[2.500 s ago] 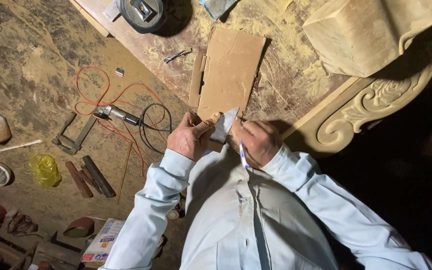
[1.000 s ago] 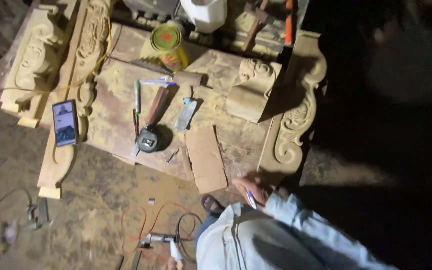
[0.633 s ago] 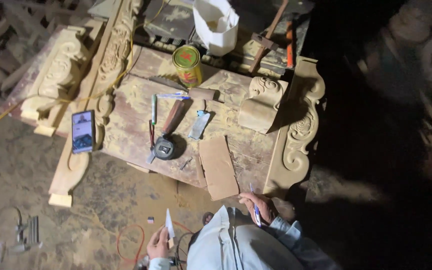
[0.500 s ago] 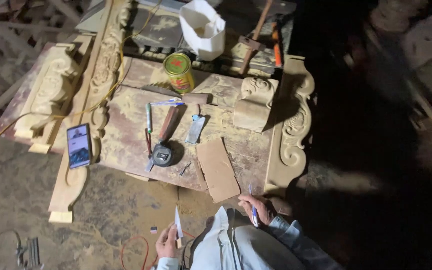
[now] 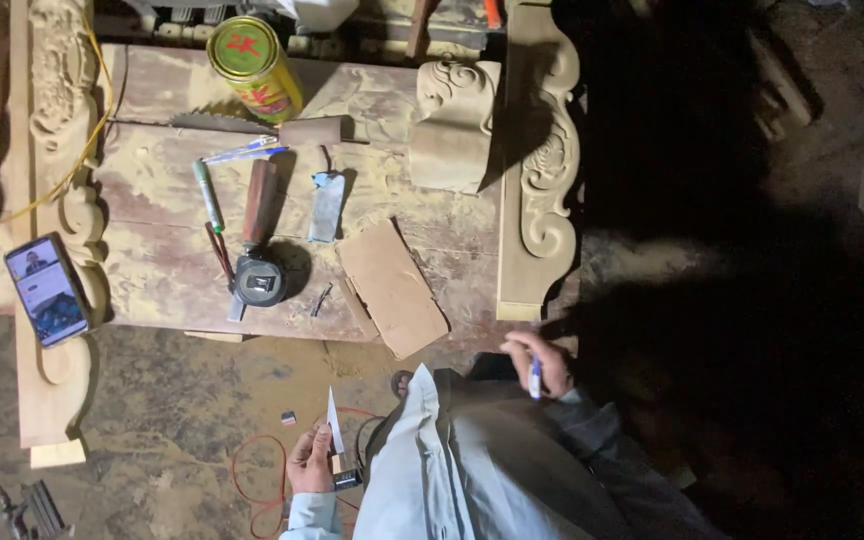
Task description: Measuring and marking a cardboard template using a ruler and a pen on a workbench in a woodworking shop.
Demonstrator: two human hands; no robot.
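- The person's left hand [image 5: 309, 463] is low over the floor, fingers closed around a thin white pointed piece [image 5: 333, 433] that stands upright from its grip
- The right hand [image 5: 537, 364] sits just off the near edge of the worktop [image 5: 162, 270], fingers wrapped round a blue-and-white pen [image 5: 535, 380] pointing down toward the pale shirt
- A flat piece of brown cardboard [image 5: 392, 287] lies on the worktop's near corner, its lower end hanging over the edge, between the two hands and a little above them
- Just left of the cardboard rests a dark round-headed tool [image 5: 257, 278] with a brown wooden handle, and beside that a green marker [image 5: 207, 195]
- A small grey sanding block [image 5: 327, 205] lies near the middle, dusted with sawdust
- A yellow-and-red tin can [image 5: 252, 65] stands at the far edge
- A carved wooden block [image 5: 452, 125] with a scroll sits at the right end, touching a long carved rail [image 5: 542, 160] running down that side
- A phone [image 5: 47, 290] with a lit screen lies on another carved plank to the left
- A red cable [image 5: 262, 480] loops on the dusty floor by the left hand
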